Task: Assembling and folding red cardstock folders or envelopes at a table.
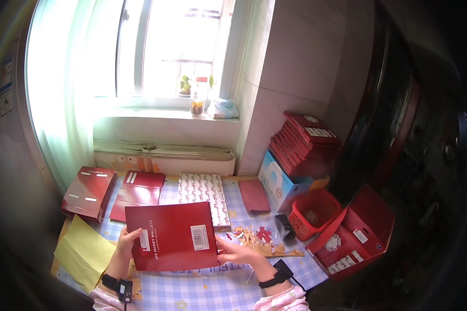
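L hand (127, 244) grips flat red packet (176, 238) by its L edge, thumb on face twd wearer. R hand (237, 253) at lower R edge, fingertips partly hidden; can't tell if gripping or just touching. Packet sits btwn hands, up over checked worktop (192, 291), long axis approx L–R, slight tilt; neither hand nearer. Yellow sheet (83, 254) just L of L hand; tan scraps (249, 238) beyond R hand.
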`<action>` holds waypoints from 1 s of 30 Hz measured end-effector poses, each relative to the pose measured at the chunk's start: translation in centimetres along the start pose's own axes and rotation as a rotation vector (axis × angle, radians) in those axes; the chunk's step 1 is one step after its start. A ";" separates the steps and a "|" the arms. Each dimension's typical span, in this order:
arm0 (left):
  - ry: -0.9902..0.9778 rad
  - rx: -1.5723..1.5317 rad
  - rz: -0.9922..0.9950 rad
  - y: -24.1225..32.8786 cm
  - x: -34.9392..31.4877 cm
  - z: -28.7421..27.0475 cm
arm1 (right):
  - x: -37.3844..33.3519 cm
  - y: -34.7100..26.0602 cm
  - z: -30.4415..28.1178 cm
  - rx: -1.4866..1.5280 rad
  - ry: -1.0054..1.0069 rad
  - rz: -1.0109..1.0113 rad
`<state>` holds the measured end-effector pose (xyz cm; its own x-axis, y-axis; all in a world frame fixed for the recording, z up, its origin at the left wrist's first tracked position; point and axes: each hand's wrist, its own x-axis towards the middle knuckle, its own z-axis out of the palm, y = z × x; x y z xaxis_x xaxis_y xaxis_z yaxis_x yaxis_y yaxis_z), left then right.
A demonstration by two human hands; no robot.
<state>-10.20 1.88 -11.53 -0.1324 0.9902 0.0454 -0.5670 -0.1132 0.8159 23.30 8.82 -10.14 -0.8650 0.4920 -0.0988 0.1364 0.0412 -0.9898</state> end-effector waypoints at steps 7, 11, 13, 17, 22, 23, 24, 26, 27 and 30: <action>0.007 0.026 0.045 0.3 -0.1 0.0 | 0.5 0.2 0.6 -0.032 0.109 -0.014; 0.018 0.035 0.057 0.6 -0.2 0.4 | 1.1 1.6 0.5 -0.019 0.191 -0.090; 0.048 -0.008 0.058 0.8 -0.4 0.9 | 1.1 0.9 0.5 -0.172 0.251 -0.088; 0.032 0.002 0.065 0.7 -0.1 0.8 | 1.2 0.8 0.3 -0.272 0.305 -0.037; 0.035 0.029 0.066 0.7 -0.1 0.8 | 0.7 0.9 -0.1 0.064 0.098 -0.085; 0.033 0.030 0.063 0.7 -0.2 0.9 | 0.6 0.9 0.0 0.066 0.102 -0.086; 0.039 0.025 0.061 0.8 -0.2 0.9 | 0.8 0.9 0.0 0.036 0.103 -0.082; 0.044 0.023 0.058 0.9 -0.3 0.9 | 1.0 0.8 0.1 0.007 0.105 -0.080; 0.045 0.017 0.062 0.9 -0.3 0.9 | 1.0 0.6 0.2 -0.017 0.121 -0.032; 0.059 0.033 0.080 0.3 -0.1 0.2 | 1.4 1.4 0.4 -0.100 0.188 0.006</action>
<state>-10.21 1.75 -11.18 -0.2240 0.9715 0.0781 -0.5257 -0.1879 0.8296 22.15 9.23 -11.71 -0.7602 0.6454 -0.0747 0.1967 0.1190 -0.9732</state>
